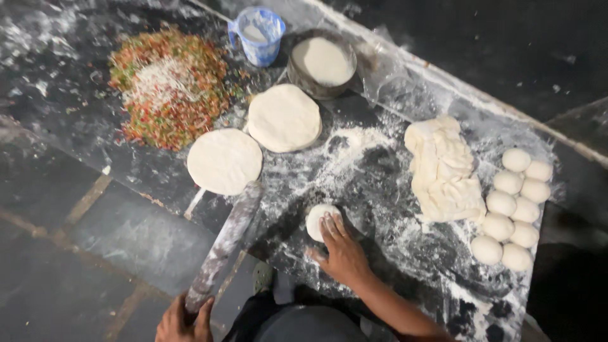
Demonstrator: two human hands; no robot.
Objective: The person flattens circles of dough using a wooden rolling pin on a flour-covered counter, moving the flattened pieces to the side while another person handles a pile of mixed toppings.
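Observation:
My right hand (342, 250) presses flat on a small dough ball (318, 218) in the middle of the floured black worktop (380, 190). My left hand (183, 320) grips the near end of a long flour-dusted rolling pin (225, 244), which slants up toward a rolled dough disc (224, 161). A second rolled disc (284, 118) lies just beyond it.
Several dough balls (516, 206) sit in rows at the right edge, beside a folded slab of dough (443, 171). A pile of chopped vegetables (168, 85) lies at the far left. A round tin of flour (323, 62) and a blue plastic mug (258, 35) stand behind.

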